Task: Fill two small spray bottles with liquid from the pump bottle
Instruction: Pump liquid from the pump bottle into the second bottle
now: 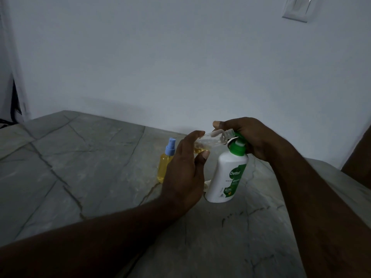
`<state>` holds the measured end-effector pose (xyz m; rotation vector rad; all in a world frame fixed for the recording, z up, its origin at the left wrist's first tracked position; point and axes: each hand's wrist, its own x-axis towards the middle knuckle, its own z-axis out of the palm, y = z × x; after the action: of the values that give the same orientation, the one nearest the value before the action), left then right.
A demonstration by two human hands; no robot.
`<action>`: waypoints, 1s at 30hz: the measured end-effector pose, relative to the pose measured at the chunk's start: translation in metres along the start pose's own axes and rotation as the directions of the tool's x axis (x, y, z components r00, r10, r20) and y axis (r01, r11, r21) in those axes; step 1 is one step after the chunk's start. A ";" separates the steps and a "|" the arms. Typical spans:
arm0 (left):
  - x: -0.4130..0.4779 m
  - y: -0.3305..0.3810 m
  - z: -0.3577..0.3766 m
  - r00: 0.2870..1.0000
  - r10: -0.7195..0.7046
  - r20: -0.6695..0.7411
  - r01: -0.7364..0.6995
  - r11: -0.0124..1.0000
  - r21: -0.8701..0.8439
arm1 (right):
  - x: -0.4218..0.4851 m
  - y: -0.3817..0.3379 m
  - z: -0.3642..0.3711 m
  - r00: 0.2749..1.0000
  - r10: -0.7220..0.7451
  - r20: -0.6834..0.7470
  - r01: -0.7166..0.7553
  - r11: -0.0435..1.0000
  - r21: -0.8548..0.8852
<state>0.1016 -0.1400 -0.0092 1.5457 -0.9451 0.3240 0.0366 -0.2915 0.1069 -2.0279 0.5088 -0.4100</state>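
Pump bottle (226, 173): white body, green collar and pump head, "Dettol" label. It stands upright on a grey veined stone counter (100, 157), close to the wall (180, 57).

Right hand (255, 137) comes in from the right of the pump bottle and sits on its top. Its fingers are curled over the green pump head, most of which is hidden under the palm. One fingertip sticks out to the left, above the spout.

Left hand (184, 173) is just left of the pump bottle and grips the open spray bottle (212, 140) between thumb and fingers. This small clear bottle has no cap and is tipped almost flat. Its threaded neck points right and meets the spout of the pump bottle. A little yellow liquid pools at its low end, by the left thumb.

Capped spray bottle (165, 163) stands upright on the counter, further left of the pump bottle and beyond the left hand, which partly hides it. It has a pale blue spray top, and yellow liquid fills the body nearly to the shoulder.

A small whitish piece (206, 185) lies on the counter against the pump bottle's lower left side; I cannot tell what it is.

A white switch plate (299, 9) is on the wall, high up and to the right of the pump bottle.
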 end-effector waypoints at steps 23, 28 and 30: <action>0.000 0.001 -0.002 1.000 0.018 -0.017 -0.019 1.000 -0.012 | -0.010 -0.007 0.002 0.999 -0.033 -0.014 0.033 0.999 -0.012; -0.001 -0.001 -0.002 0.999 0.027 -0.019 -0.027 0.999 -0.028 | -0.011 -0.006 0.006 0.999 -0.047 0.017 0.046 0.997 0.060; 0.000 -0.001 -0.002 1.000 0.019 -0.018 -0.019 0.999 -0.026 | -0.012 -0.007 0.007 0.999 -0.051 0.011 0.051 0.998 0.038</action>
<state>0.1031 -0.1386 -0.0096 1.5087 -0.9472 0.3377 0.0309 -0.2771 0.1086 -2.0092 0.4396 -0.4352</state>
